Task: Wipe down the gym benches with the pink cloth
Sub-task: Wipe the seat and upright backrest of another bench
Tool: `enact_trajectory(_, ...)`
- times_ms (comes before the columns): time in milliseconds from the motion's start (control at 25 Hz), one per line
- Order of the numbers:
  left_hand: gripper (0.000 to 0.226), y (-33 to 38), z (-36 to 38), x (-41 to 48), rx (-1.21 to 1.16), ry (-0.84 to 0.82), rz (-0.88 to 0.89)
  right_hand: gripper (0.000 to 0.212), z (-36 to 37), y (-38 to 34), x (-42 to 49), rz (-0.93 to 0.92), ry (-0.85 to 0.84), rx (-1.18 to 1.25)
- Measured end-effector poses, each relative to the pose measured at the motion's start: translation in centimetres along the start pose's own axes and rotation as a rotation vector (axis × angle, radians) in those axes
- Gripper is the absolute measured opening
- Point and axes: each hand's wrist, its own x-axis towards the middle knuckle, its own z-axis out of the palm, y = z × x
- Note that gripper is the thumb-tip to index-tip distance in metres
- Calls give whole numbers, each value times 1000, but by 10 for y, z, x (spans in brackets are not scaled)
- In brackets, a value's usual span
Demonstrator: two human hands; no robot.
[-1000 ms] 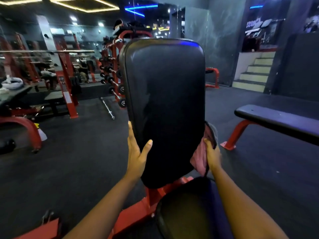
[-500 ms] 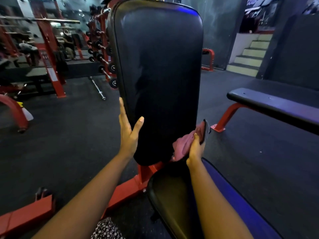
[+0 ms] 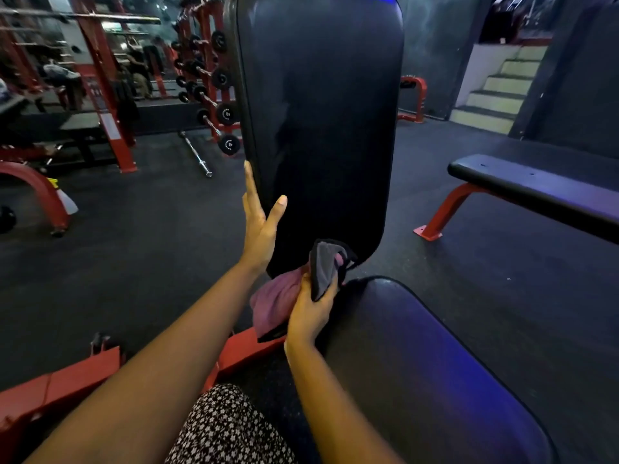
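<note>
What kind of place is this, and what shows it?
Most likely a gym: a rack of weights, a barbell lying on the floor, and a flat padded bench on a red frame.

A gym: padded benches on red frames, a barbell rack, a loose bar on rubber floor.

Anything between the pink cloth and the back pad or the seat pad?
Nothing visible. The right hand holds the pink cloth at the bottom edge of the back pad, just above the seat pad; both pad faces show bare. The left hand rests flat on the back pad's left edge, off to the side.
</note>
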Motion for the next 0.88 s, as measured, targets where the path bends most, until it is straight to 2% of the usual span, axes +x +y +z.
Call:
enact_trajectory(160, 63, 1, -14, 3, -77, -29, 13, 53, -14, -28, 14, -320, -140, -152)
enact_trajectory(320, 45, 23, -31, 16, -256, 86, -206, 47, 3, -127, 47, -940, -181, -301)
enact_trajectory(400, 40, 38, -43, 28, -314, 156, -213, 50, 28, -181, 57, -1171, -188, -363)
enact_trajectory(480, 38, 54, -56, 43, -357, 195, -199, 53, 64, -226, 59, -1361, -197, -534)
enact_trajectory(640, 38, 53, -75, 55, -326, 214, -233, 61, 118, -243, 59, -1561, -261, -961)
enact_trajectory(760, 43, 44, -85, 51, -283, 267, -270, 59, 109, -215, 67, -1706, -229, -1016)
enact_trajectory(880, 42, 50, -88, 53, -190, 239, -255, 61, 83, -171, 70, -1788, -295, -1040)
